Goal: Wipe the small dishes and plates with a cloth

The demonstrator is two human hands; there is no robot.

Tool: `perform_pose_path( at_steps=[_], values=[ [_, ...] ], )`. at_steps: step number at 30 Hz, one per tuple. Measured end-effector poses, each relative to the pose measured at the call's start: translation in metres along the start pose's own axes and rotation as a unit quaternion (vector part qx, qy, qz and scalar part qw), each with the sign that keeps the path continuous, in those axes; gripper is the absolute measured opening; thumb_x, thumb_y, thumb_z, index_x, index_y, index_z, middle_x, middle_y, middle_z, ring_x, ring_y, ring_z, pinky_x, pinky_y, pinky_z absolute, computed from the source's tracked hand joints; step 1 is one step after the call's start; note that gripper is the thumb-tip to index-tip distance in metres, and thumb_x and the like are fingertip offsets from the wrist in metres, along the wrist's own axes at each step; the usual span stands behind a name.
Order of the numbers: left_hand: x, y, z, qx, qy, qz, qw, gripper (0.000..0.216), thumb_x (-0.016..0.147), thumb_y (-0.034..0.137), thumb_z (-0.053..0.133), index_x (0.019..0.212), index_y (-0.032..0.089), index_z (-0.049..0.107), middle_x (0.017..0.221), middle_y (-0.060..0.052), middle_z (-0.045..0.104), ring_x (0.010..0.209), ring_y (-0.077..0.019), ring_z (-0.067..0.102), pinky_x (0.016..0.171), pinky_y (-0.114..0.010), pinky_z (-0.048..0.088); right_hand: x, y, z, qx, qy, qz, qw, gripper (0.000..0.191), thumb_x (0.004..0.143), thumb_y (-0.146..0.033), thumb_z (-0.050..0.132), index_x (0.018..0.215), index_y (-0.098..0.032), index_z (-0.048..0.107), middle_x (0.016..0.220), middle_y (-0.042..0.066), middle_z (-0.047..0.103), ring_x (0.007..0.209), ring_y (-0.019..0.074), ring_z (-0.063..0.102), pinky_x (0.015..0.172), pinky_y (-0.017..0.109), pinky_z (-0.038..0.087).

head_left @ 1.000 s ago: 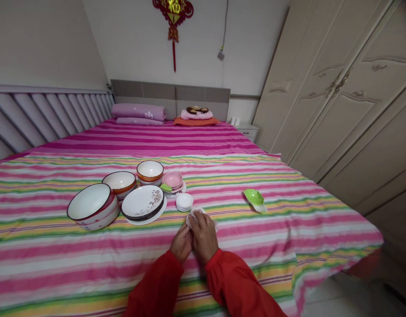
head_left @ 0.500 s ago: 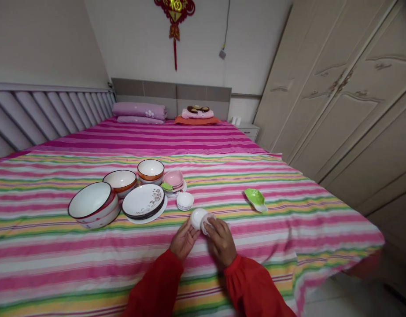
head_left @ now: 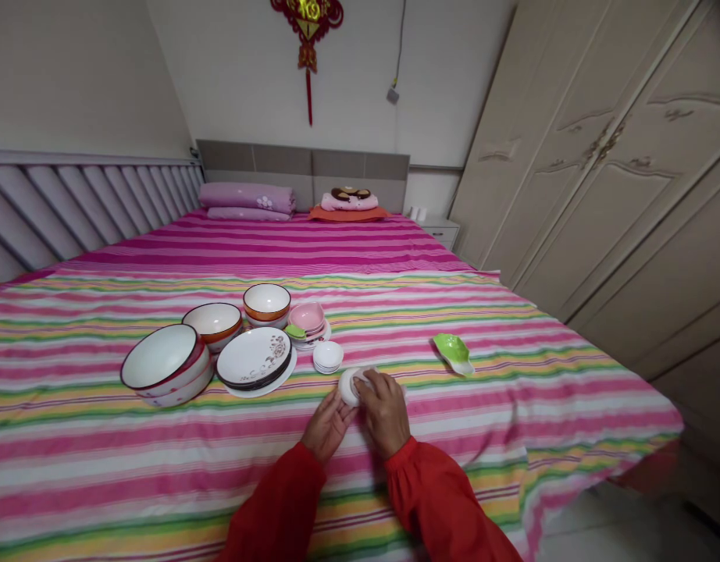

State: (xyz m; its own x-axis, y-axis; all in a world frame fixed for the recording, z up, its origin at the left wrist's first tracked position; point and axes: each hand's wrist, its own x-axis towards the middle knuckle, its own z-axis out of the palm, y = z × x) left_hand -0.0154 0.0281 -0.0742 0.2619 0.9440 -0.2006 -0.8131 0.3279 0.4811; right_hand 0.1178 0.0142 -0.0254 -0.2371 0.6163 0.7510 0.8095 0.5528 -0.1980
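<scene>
In front of me, my left hand (head_left: 329,423) holds a small white dish (head_left: 347,388) by its near left edge. My right hand (head_left: 384,410) is closed, its fingers pressed on the dish's face. Pale material like a thin white cloth (head_left: 368,371) shows around the right fingers, mostly hidden by them. Just beyond the dish stands a stack of small white bowls (head_left: 328,356). To its left lie flowered plates (head_left: 255,355) in a stack, and behind it are pink dishes (head_left: 307,316) with a small green piece (head_left: 295,331) by them.
Stacked large bowls (head_left: 161,363), more bowls (head_left: 213,320) and another bowl stack (head_left: 267,300) stand at the left. A green leaf-shaped dish (head_left: 452,353) lies at the right. Everything rests on a striped bedsheet (head_left: 219,476). Folded bedding (head_left: 247,197) lies by the headboard; a wardrobe (head_left: 600,172) stands at the right.
My right hand has moved left from the dish's right edge onto its face, with the pale cloth-like material. The left hand keeps its hold; the other dishes have stayed put.
</scene>
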Motion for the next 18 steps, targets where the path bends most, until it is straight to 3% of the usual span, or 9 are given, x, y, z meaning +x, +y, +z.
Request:
perform_pose_path(
  at_steps=[10, 18],
  values=[
    [0.001, -0.001, 0.0, -0.001, -0.008, 0.001, 1.0, 0.043, 0.084, 0.011, 0.051, 0.126, 0.02, 0.047, 0.1, -0.007, 0.07, 0.091, -0.013, 0.065, 0.085, -0.026, 0.046, -0.004, -0.004, -0.003, 0.012, -0.023, -0.009, 1.0, 0.036, 0.08, -0.006, 0.045, 0.109, -0.02, 0.06, 0.11, 0.009, 0.056, 0.096, 0.0227, 0.045, 0.078, 0.036, 0.04],
    [-0.001, 0.001, 0.0, 0.001, -0.014, -0.003, 1.0, 0.039, 0.085, 0.013, 0.05, 0.122, 0.02, 0.05, 0.097, -0.006, 0.071, 0.091, -0.014, 0.065, 0.084, -0.027, 0.047, -0.005, -0.002, -0.004, -0.005, -0.001, 0.028, 1.0, 0.033, 0.08, -0.005, 0.044, 0.105, -0.019, 0.061, 0.107, 0.009, 0.057, 0.089, 0.0223, 0.045, 0.072, 0.035, 0.039]
  ],
)
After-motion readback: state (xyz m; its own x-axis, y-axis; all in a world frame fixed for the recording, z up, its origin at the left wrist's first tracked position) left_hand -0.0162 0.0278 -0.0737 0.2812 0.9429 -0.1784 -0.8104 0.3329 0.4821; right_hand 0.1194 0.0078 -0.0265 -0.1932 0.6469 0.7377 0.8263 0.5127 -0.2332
